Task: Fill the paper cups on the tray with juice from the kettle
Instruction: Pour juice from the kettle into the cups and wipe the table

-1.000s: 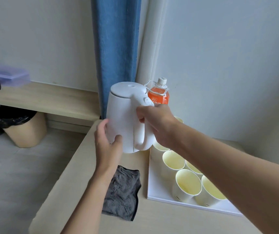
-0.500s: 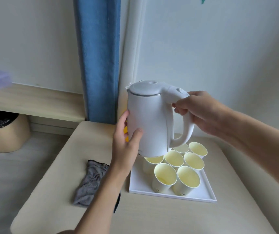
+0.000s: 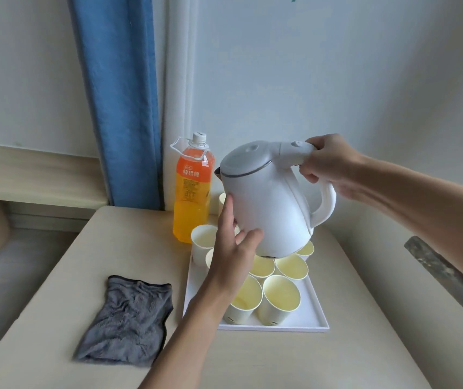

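Cloth [image 3: 125, 318], grey, crumpled: flat on the tabletop [image 3: 112, 248], left of my left hand [image 3: 233, 256]. Bottle [image 3: 192, 192] of orange juice, capped, upright: beyond that hand, to its left. Left hand: fingers straight, laid flat against the lower side of the kettle [image 3: 266, 203], gripping nothing. Kettle, white, lid closed: in the air between my hands, tilted spout-left. Paper cups [image 3: 280, 297], clustered on white tray [image 3: 317, 318]: under the kettle, below both hands. Right hand [image 3: 328, 167]: fingers wrapped round the top of the kettle's handle.
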`<state>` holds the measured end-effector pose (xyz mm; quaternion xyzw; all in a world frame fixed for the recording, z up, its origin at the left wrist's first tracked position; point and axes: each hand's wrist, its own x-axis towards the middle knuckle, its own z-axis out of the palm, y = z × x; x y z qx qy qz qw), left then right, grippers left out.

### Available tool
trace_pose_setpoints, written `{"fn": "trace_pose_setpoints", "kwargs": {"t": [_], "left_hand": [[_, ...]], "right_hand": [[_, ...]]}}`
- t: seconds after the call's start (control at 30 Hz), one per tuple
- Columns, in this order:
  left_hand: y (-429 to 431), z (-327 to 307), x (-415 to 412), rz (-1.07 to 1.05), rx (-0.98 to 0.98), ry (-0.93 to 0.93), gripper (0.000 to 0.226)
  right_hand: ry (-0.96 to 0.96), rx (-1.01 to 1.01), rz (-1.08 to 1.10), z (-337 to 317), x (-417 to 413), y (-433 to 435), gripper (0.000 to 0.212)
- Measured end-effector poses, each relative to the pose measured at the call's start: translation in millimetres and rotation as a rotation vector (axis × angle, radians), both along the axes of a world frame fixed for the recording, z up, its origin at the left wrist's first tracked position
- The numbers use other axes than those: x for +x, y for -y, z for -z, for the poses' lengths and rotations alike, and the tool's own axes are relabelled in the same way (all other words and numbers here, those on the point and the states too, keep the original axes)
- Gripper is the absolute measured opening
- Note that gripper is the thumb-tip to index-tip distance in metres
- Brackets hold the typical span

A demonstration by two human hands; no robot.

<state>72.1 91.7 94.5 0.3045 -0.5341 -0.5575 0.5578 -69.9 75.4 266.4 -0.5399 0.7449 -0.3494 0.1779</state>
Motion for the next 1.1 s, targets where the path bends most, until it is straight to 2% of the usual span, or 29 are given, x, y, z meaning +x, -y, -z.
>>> {"fn": "trace_pose_setpoints", "kwargs": {"t": [0.2, 0.37, 0.63, 1.1], "left_hand": [[6, 3, -7, 0.02, 0.033, -0.006, 0.079], [1, 7, -15, 0.038, 0.034, -0.019, 0.078], [2, 13, -21, 0.043, 0.052, -0.094, 0.081], [4, 20, -25, 0.08, 0.134, -0.123, 0.081]], "right_hand": [[-0.089, -0.076, 0.028, 5, -7, 19, 0.034], [-0.178, -0.087, -0.001, 8, -6, 29, 0.025], [-0.353, -0.05, -0.024, 12, 3, 44, 0.024], [-0.508, 0.027, -0.064, 21, 9, 63, 0.024]]}}
